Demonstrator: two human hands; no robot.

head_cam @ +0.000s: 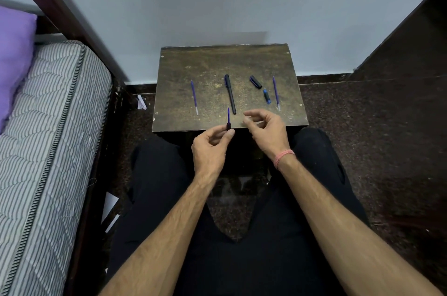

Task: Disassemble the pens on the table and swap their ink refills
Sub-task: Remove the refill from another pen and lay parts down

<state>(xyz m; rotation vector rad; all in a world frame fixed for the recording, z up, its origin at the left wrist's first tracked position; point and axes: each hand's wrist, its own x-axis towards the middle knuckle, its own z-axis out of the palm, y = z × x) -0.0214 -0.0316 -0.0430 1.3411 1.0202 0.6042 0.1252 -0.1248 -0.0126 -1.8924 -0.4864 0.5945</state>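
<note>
On the small brown table (183,63) lie a black capped pen (230,93) in the middle, a blue ink refill (194,97) to its left, a second blue refill (276,93) at the right, a black pen cap (256,82) and a short blue piece (267,96). My left hand (211,149) pinches a dark pen barrel (228,126) at the table's near edge, with a blue refill (228,114) sticking up out of it. My right hand (266,130) hovers just right of it, fingers curled and apart, holding nothing I can see.
A striped mattress (46,150) with a purple pillow (14,54) and a dark wooden bed frame (60,10) stands on the left. A pale wall (217,0) rises behind the table. Dark floor (375,138) and my black-trousered legs (242,259) fill the foreground.
</note>
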